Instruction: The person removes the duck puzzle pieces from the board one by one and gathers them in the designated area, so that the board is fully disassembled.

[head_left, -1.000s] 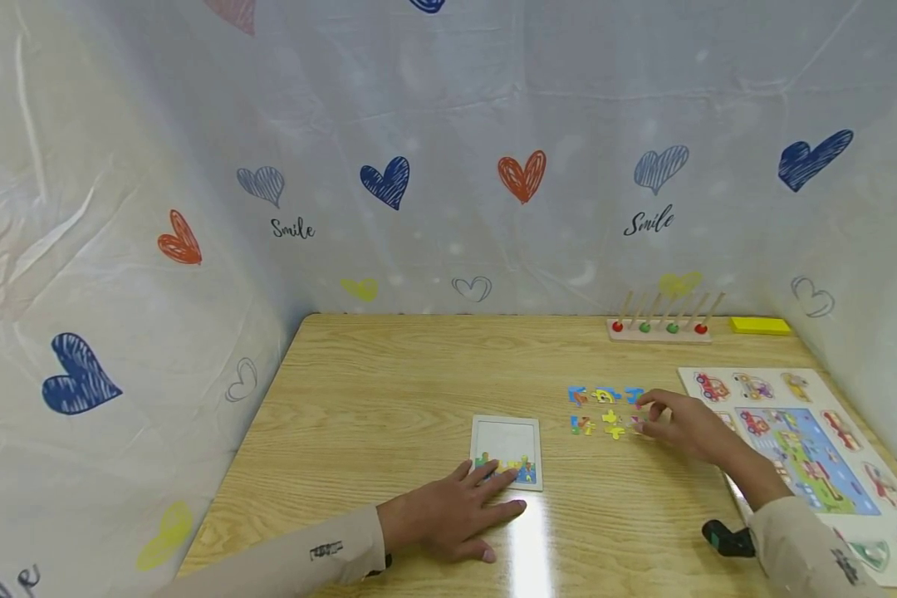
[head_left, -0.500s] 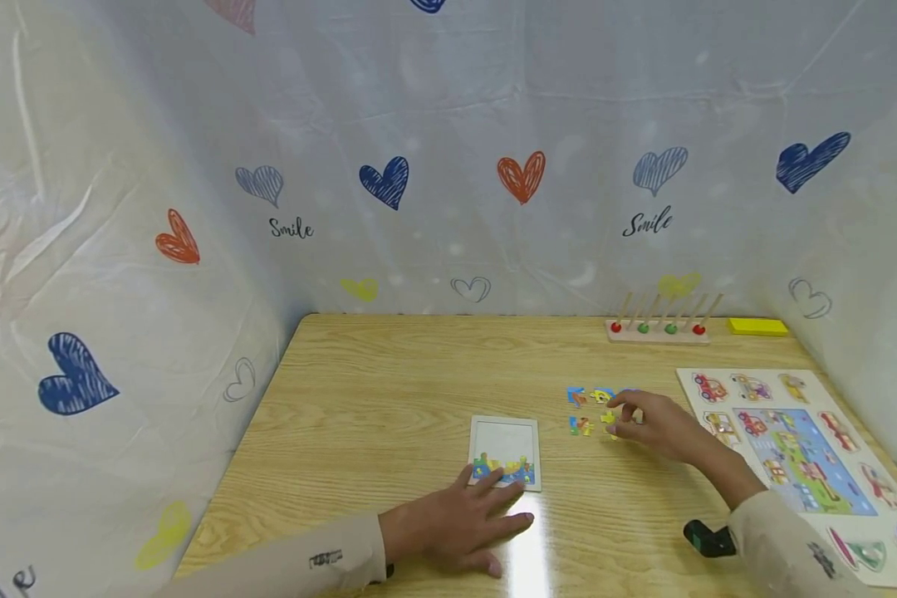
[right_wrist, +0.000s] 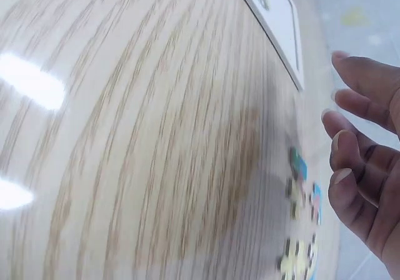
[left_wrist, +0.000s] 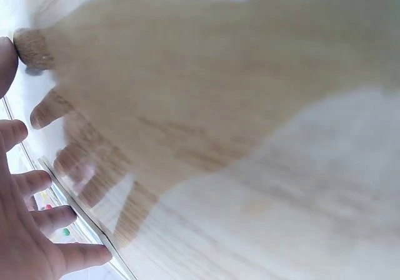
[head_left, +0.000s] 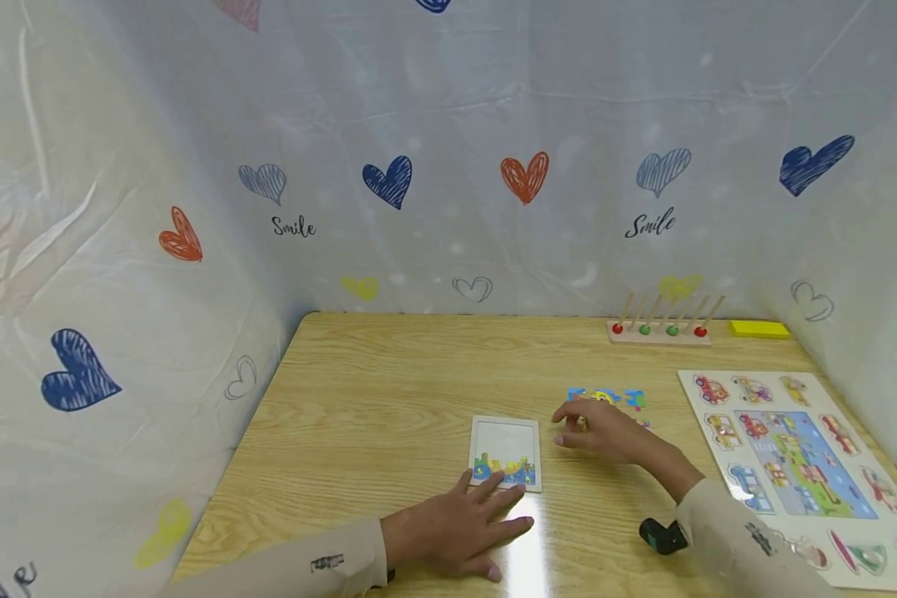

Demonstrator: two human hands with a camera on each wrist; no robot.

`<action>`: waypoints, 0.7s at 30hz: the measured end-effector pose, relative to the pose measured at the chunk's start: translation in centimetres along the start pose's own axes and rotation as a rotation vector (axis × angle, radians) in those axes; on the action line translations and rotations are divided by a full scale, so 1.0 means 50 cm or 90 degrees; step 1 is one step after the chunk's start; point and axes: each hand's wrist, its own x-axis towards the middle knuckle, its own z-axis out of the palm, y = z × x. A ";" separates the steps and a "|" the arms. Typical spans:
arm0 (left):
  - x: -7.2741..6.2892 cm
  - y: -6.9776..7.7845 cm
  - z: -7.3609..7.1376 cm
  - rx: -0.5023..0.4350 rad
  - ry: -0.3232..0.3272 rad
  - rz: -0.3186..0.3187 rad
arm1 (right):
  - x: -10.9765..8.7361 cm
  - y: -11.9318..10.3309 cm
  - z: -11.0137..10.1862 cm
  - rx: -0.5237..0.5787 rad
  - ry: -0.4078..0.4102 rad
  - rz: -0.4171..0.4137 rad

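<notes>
Frame (head_left: pixel 504 436): I have it flat on the tabletop (head_left: pixel 389 390), a little right of centre, white inside.
Laid pieces (head_left: pixel 486 467): a blue, green and yellow strip inside the frame along its near side, partly covered by fingers in my head view.
Left hand (head_left: pixel 467 527): palm down, fingers straight and spread, the grip loose and holding nothing. I see fingertips reaching the frame's near edge, but cannot tell whether they press on it.
Right hand (head_left: pixel 601 430): above the tabletop, fingertips just right of the frame. I read this grip as slack: fingers loosely bent, thumb and forefinger apart, and I see nothing between them.
Loose pieces (head_left: pixel 634 397): on the tabletop right of the frame, blue, yellow and green. The right hand hides some from my head view; my right wrist view shows several, blurred.
Board (head_left: pixel 818 394): flat along the tabletop's right side, vehicle shapes around a mostly blue and green picture.
Peg stand (head_left: pixel 659 338): near the back edge, red and green beads low on it.
Yellow block (head_left: pixel 758 330): just right of the peg stand.
Curtain (head_left: pixel 448 224): behind the tabletop, printed with hearts and "Smile".
</notes>
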 end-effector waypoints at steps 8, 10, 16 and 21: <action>-0.001 0.000 -0.003 -0.002 0.001 0.000 | 0.051 -0.025 0.038 0.032 -0.038 -0.029; -0.001 -0.001 -0.004 -0.003 -0.001 0.000 | 0.060 -0.032 0.045 0.045 -0.050 -0.023; -0.002 -0.001 -0.005 0.001 0.005 0.000 | 0.085 -0.050 0.063 0.028 -0.073 -0.050; -0.001 -0.001 -0.002 -0.001 0.013 -0.002 | 0.106 -0.064 0.071 0.009 -0.083 -0.072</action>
